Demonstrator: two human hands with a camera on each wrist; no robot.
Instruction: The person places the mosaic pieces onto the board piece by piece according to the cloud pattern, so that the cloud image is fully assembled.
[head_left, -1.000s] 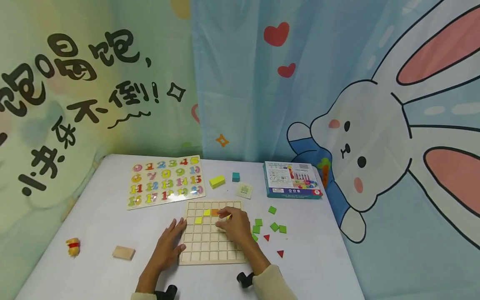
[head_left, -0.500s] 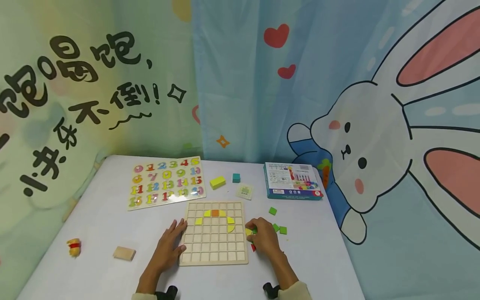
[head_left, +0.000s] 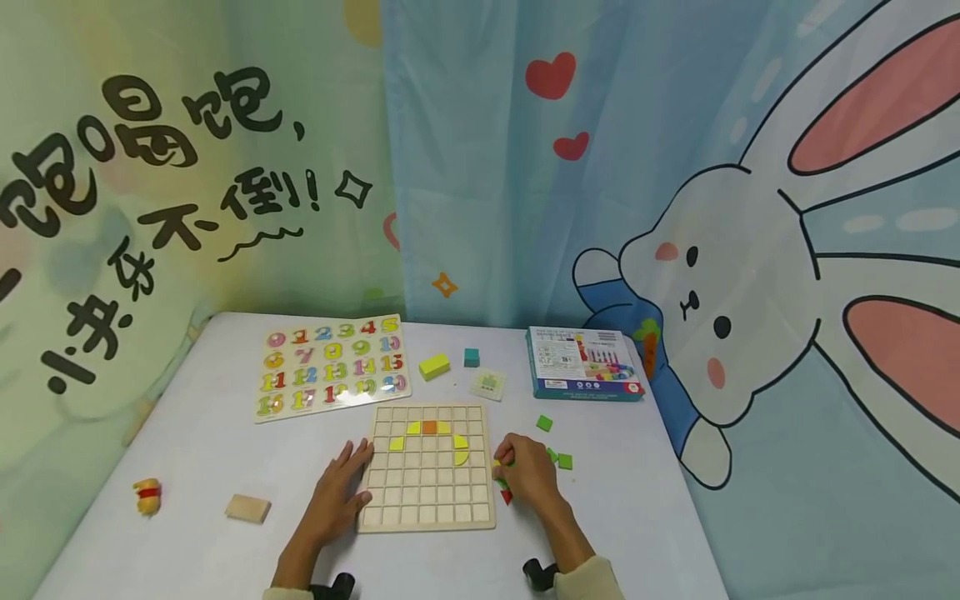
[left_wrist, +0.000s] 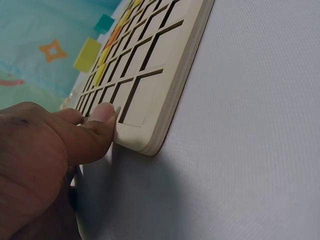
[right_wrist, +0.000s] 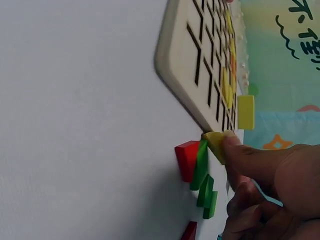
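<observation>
A wooden grid board (head_left: 427, 528) lies in front of me, with several yellow tiles (head_left: 461, 457) and one orange tile (head_left: 430, 427) set in its upper cells. Along the board's left edge rests my left hand (head_left: 333, 492), its fingers extended; the left wrist view shows the thumb (left_wrist: 102, 114) at the board's corner. Just beyond the right edge, my right hand (head_left: 528, 471) pinches a yellow piece (right_wrist: 216, 145) between thumb and fingers, close to the board's side. Green tiles (right_wrist: 200, 167) and a red triangular piece (right_wrist: 187, 159) lie right beside that piece, partly hidden by the hand in the head view.
More green tiles (head_left: 565, 462) lie to the right. Behind the board are a number puzzle (head_left: 330, 367), a yellow block (head_left: 434, 367), a teal block (head_left: 471, 357), a pale square piece (head_left: 488, 384) and a box (head_left: 585, 363). A wooden block (head_left: 247, 508) and a small figure (head_left: 147, 497) sit left.
My right hand has moved from the board's upper cells to the loose pieces on the right, where it now pinches a yellow piece. The left hand has stayed at the board's edge.
</observation>
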